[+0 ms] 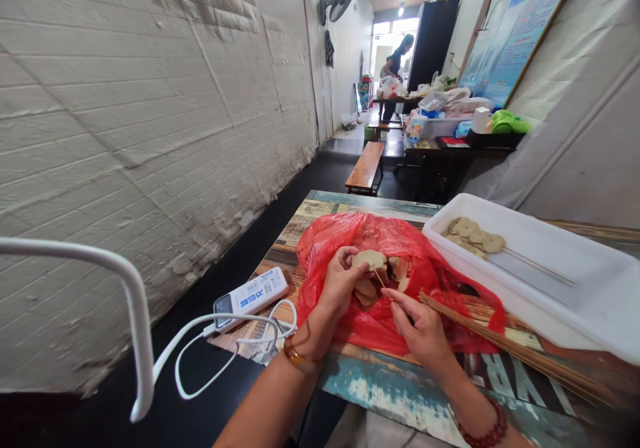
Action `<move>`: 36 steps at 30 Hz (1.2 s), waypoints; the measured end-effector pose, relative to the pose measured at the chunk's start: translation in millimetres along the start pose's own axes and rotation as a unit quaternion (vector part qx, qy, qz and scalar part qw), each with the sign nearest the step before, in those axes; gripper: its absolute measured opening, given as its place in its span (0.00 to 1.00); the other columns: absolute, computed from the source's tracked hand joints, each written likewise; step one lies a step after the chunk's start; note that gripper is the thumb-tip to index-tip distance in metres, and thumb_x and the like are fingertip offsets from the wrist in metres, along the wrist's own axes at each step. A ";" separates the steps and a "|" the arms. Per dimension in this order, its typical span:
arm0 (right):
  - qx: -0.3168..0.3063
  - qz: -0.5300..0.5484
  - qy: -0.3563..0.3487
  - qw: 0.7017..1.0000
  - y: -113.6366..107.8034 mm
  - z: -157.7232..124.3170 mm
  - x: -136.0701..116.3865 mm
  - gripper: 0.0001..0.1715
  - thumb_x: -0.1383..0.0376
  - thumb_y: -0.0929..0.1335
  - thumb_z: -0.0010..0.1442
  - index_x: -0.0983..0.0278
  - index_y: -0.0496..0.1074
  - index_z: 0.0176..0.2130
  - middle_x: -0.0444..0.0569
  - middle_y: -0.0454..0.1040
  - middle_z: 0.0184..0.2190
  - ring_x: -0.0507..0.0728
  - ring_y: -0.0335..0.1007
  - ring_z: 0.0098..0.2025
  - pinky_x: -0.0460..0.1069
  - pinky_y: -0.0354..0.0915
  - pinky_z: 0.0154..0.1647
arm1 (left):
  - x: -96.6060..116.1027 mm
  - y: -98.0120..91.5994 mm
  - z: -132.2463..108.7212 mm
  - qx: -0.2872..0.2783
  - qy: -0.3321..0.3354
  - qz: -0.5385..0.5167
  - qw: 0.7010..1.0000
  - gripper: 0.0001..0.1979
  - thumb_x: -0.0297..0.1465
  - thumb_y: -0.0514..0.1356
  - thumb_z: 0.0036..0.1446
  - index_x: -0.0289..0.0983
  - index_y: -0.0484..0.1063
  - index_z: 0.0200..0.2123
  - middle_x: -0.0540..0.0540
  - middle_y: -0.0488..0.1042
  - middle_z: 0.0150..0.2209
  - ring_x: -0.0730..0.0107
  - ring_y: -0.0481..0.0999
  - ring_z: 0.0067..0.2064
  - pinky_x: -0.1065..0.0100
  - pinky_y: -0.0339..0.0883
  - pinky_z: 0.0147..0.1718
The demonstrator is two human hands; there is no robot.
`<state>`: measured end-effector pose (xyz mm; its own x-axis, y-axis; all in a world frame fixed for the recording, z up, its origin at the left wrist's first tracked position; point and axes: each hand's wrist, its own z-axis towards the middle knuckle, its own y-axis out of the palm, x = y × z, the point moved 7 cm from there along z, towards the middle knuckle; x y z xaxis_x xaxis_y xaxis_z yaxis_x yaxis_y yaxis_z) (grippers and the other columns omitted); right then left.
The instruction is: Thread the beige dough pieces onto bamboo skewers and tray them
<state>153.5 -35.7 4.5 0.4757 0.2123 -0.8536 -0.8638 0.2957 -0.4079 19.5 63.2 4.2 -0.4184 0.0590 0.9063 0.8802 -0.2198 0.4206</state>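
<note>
Over an opened red plastic bag (323, 238), my left hand (343, 278) pinches a round, flat beige slice (369, 259) by its edge. My right hand (419, 328) grips a thin wooden skewer (380, 280) whose upper end meets the lower edge of the slice. Whether it has pierced the slice, I cannot tell. More beige slices (367, 293) lie in the bag beneath my hands. To the right, a bundle of skewers (510, 345) rests on the table, partly over the bag. A white plastic tub (560, 245) holds skewered slices (470, 232) at its far left end.
The patterned table (380, 385) carries a white power bank (253, 298) with a looping white cable (200, 395) at left. A wooden bench (366, 165) and a cluttered table (435, 125) stand beyond. Another person (395, 61) is in the background. A white wall runs along the left.
</note>
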 end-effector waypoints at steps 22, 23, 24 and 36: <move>-0.027 -0.082 -0.075 0.993 6.0 -5.3 5.9 0.20 0.64 0.61 0.63 0.67 0.74 0.49 0.53 0.79 0.43 0.58 0.77 0.43 0.50 0.71 0.47 | 0.6 4.8 -3.7 -0.015 -0.060 -0.089 0.994 0.16 0.33 0.67 0.44 0.34 0.67 0.35 0.48 0.72 0.31 0.73 0.72 0.27 0.70 0.66 0.27; -0.028 -0.082 -0.078 0.993 5.9 -5.4 6.0 0.20 0.64 0.61 0.63 0.67 0.74 0.49 0.53 0.79 0.43 0.58 0.77 0.43 0.50 0.71 0.47 | 0.4 4.6 -3.8 -0.016 -0.061 -0.093 0.994 0.16 0.33 0.67 0.44 0.34 0.67 0.35 0.48 0.72 0.31 0.73 0.73 0.28 0.70 0.66 0.28; -0.028 -0.082 -0.080 0.993 5.8 -5.4 6.1 0.20 0.64 0.61 0.63 0.67 0.75 0.49 0.53 0.78 0.44 0.58 0.77 0.43 0.50 0.71 0.47 | 0.2 4.5 -3.9 -0.017 -0.060 -0.096 0.993 0.17 0.33 0.67 0.43 0.34 0.67 0.34 0.48 0.72 0.30 0.73 0.73 0.28 0.70 0.66 0.28; -0.020 -0.081 -0.083 0.993 2.9 -3.9 2.8 0.19 0.63 0.62 0.63 0.67 0.75 0.48 0.53 0.79 0.42 0.57 0.77 0.41 0.49 0.71 0.45 | 0.8 6.1 -4.8 -0.012 -0.065 -0.068 0.995 0.16 0.33 0.67 0.43 0.34 0.66 0.34 0.49 0.70 0.28 0.75 0.71 0.24 0.71 0.64 0.25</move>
<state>151.6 -37.9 -0.4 0.6276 0.3171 -0.7110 -0.7775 0.3025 -0.5514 23.4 57.2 7.4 -0.5005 0.2143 0.8388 0.8108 -0.2236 0.5410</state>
